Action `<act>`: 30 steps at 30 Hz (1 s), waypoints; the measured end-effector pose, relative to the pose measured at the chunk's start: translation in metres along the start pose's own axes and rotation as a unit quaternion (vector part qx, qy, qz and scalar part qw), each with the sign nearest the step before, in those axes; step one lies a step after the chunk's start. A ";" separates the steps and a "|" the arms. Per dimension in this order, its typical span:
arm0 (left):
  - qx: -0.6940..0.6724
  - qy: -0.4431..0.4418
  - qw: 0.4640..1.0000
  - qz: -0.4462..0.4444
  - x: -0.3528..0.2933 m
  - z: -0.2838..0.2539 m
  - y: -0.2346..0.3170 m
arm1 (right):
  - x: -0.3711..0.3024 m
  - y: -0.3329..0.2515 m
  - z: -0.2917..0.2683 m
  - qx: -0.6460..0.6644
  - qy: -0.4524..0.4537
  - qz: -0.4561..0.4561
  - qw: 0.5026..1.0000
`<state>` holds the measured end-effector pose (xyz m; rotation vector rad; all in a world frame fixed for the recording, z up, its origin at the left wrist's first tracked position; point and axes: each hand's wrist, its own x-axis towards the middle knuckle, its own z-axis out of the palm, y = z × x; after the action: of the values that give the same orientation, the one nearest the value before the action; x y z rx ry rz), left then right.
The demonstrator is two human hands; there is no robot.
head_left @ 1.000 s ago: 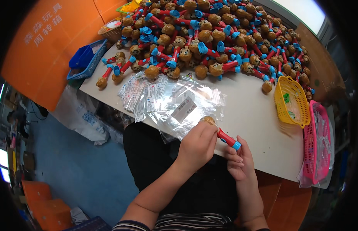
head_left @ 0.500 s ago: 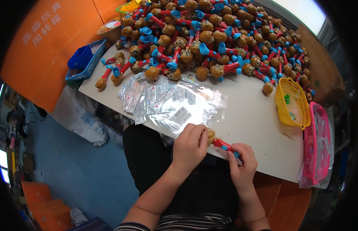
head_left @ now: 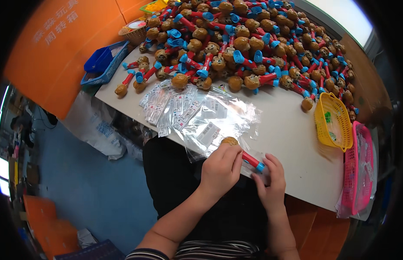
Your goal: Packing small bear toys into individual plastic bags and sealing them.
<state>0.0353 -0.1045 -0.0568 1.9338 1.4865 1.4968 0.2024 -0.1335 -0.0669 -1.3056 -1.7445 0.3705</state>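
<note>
My left hand (head_left: 221,169) is closed around the head end of a toy stick (head_left: 252,160), which has a brown figure head, a red shaft and a blue end. The shaft slants down to the right, over the table's front edge. At its blue end, my right hand (head_left: 271,182) has thumb and fingers curved apart, with a clear plastic bag (head_left: 263,174) seemingly between them. Just beyond my left hand lie flat clear bags (head_left: 197,145) and a spread of small printed paper slips (head_left: 177,106).
A big heap of similar toy sticks (head_left: 236,56) covers the far side of the table (head_left: 292,138). To the right stand a yellow basket (head_left: 322,130) and a pink basket (head_left: 351,186). A blue basket (head_left: 108,69) is at the far left, beside an orange panel (head_left: 45,56).
The toy stick's shaft now points more steeply down, with its blue end showing beside my right fingers. My right fingers have spread from their pinch at that end. The view has shifted slightly.
</note>
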 end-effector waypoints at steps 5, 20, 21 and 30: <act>0.028 -0.005 1.000 0.013 -0.003 0.000 0.007 | -0.008 0.015 -0.009 -0.007 -0.039 -0.037 0.999; 0.028 -0.043 0.998 0.047 -0.020 -0.009 0.023 | 0.004 0.002 0.002 0.042 -0.019 -0.027 0.999; 0.034 -0.052 0.996 0.061 -0.022 -0.009 0.023 | 0.008 -0.002 0.006 0.041 -0.020 -0.047 0.998; 0.050 -0.128 0.988 0.066 -0.031 -0.020 0.034 | 0.013 -0.004 0.023 0.100 -0.067 -0.015 0.993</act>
<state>0.0392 -0.1516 -0.0405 2.2258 1.3674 1.1857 0.1810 -0.1178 -0.0705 -1.1309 -1.7840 0.6116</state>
